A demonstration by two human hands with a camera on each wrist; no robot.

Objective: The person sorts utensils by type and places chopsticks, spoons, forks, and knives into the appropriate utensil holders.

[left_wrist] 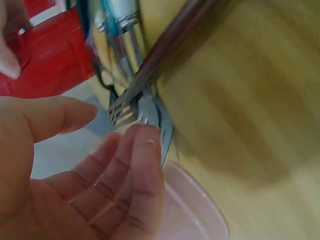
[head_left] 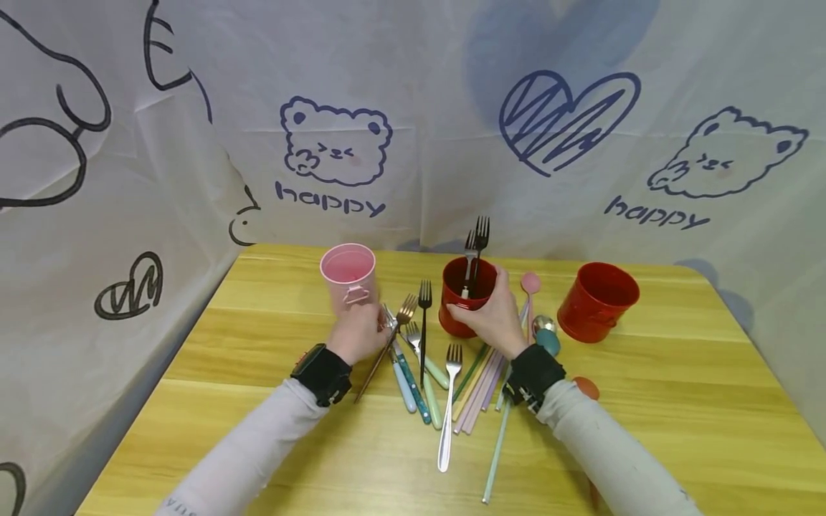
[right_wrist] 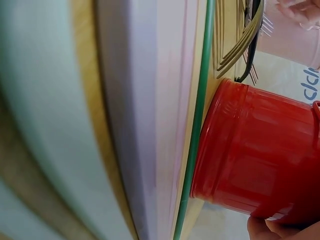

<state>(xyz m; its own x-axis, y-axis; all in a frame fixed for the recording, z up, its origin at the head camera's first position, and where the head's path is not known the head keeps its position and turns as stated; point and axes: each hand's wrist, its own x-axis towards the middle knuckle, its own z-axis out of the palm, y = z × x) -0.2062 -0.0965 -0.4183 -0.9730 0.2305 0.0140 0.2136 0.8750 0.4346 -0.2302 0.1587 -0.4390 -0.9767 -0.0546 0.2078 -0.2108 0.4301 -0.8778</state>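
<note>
My left hand [head_left: 357, 333] is in front of the pink bucket [head_left: 342, 295], beside a pile of forks. In the left wrist view its thumb and fingers stand apart, with the tines of a brown fork [left_wrist: 165, 50] just beyond the fingertips. With thumb and fingers at the rim, my right hand [head_left: 495, 319] grips the middle red bucket [head_left: 454, 324]. Inside that bucket stand a black fork [head_left: 482, 233] and a fork with a silver head [head_left: 470, 251], tines up. Another black fork [head_left: 424, 322] and a silver fork [head_left: 450, 401] lie on the table between my hands.
A second red bucket [head_left: 590, 315] stands at the right. Pastel sticks [head_left: 480, 390] lie below my right wrist, near a pink spoon [head_left: 530, 283], a teal-handled spoon [head_left: 548, 340] and an orange spoon [head_left: 586, 388]. A drawn-on cloth [head_left: 439, 143] hangs behind the table.
</note>
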